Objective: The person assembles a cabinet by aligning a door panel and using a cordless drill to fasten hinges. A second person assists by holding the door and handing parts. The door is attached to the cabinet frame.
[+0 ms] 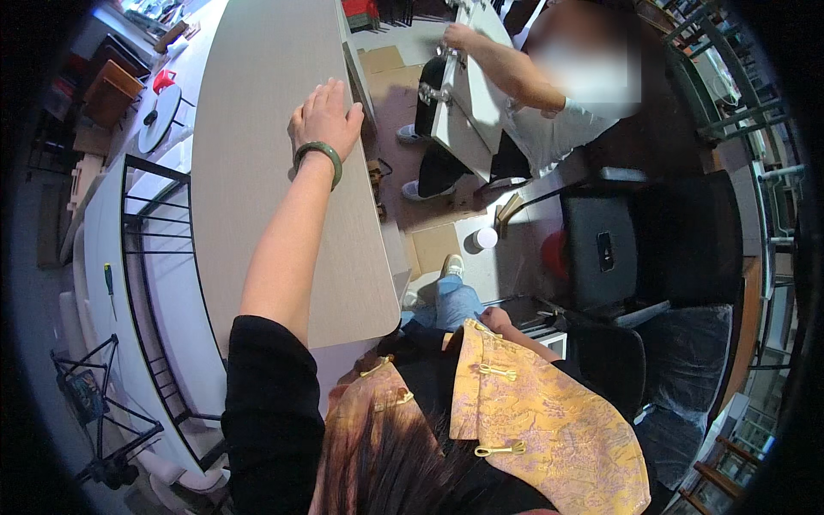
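Left hand (pixel 324 116), jade-green bangle (pixel 319 160) on wrist, flat on top of a beige board (pixel 257 103) near its right edge, fingers spread, gripping nothing. Right hand (pixel 495 319) low by the jeans knee (pixel 453 302), mostly hidden; can't tell open or closed. Hands well apart. Co-worker's hand (pixel 457 36) on a white panel (pixel 468 103) opp. side.

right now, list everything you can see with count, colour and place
board: 1, beige, upper left, under the left hand
metal rack: 1, black, left of the board
screwdriver: 1, yellow-green handle, far left
white panel: 1, top centre, held by another person
chairs: 2, black, right
cup: 1, white, floor at centre
cardboard: flat sheets, brown, floor
bangle: 1, green, left wrist
left hand: flat on the board
right hand: low at centre, grip unclear
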Available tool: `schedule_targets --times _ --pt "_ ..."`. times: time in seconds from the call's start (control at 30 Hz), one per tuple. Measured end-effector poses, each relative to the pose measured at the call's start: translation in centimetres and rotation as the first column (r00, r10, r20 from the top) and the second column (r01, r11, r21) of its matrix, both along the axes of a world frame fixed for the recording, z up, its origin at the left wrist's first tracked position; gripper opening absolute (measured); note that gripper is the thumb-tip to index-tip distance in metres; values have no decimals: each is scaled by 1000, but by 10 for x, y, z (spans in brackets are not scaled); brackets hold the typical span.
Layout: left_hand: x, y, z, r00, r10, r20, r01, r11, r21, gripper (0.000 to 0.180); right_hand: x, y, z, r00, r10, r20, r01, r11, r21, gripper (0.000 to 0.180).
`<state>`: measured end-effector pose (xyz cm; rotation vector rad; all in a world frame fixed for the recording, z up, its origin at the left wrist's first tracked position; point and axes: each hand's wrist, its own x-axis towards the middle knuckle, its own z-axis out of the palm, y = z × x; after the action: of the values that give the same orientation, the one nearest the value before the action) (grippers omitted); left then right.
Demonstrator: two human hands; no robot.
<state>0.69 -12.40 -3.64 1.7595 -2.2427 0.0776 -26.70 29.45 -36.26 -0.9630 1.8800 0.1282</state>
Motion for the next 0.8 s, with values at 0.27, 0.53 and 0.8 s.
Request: schedule_targets --times 0.27,0.53,0.8 --pt "3 2 -1 999 -2 -43 2 1000 -21 56 -1 1 -9 1000 3 -21 -3 1000 13 34" --pt "10 -1 2 970 -3 -243 7 1000 17 50 16 -66 24 955 -264 137 296 882 -367 32" --pt "6 10 7 986 -37 160 13 988 153 64 28 -147 123 899 -175 402 401 700 -591 37"
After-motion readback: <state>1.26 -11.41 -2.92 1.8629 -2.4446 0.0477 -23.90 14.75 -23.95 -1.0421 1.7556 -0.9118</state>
